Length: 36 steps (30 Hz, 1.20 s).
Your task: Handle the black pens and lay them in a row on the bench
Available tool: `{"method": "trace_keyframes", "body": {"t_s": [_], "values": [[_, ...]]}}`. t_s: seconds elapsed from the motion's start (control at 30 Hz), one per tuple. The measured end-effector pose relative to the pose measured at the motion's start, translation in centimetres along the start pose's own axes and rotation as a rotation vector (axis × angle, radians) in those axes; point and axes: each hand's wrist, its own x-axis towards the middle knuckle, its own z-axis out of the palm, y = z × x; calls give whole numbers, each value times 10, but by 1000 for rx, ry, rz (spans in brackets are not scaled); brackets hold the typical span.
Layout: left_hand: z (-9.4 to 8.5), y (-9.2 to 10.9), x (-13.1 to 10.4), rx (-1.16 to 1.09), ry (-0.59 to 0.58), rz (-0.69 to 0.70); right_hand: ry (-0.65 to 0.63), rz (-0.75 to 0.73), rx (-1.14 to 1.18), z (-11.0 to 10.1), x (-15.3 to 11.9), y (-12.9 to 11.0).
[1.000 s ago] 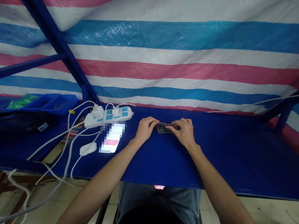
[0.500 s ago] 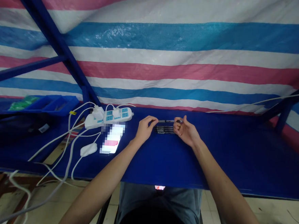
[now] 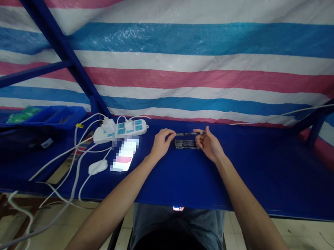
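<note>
A dark pen (image 3: 186,134) is held level between both hands, just above a row of several dark pens (image 3: 185,144) lying side by side on the blue table (image 3: 180,179). My left hand (image 3: 162,142) pinches its left end with thumb and fingertips. Around its right end are the thumb and fingers of my right hand (image 3: 208,143), partly hiding that end. The right ends of the lying pens reach close to my right fingers.
Left of my hands lie a lit phone (image 3: 125,155), a white power strip (image 3: 121,131) with plugs and cables, and a white adapter (image 3: 98,167). Blue trays (image 3: 56,115) and a dark bag (image 3: 19,141) are at far left. Striped sheeting (image 3: 187,80) hangs behind.
The fingers of my right hand have shifted on the pen, the index finger now stretched more along it. My left hand keeps its pinch, nearly unmoved.
</note>
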Motion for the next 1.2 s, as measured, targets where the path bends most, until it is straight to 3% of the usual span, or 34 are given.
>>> {"method": "trace_keyframes", "body": {"t_s": [0.2,0.4,0.57,0.77,0.93,1.03,1.2], "values": [[1,-1,1,-61,26,-155,278,-285,-476,-7,8,13],[1,-3,0,7,-58,-130,368,-345,-718,-13,9,20],[3,-7,0,186,-173,-146,319,-309,-982,-17,9,23],[5,-6,-1,324,-247,-34,224,-341,-1183,-17,8,24],[1,0,-3,245,-307,27,151,-440,-1139,-14,5,17],[-1,3,-3,191,-322,53,43,-506,-1163,-12,1,14],[-1,3,-2,138,-294,85,-125,-494,-1240,-9,-3,16]]}}
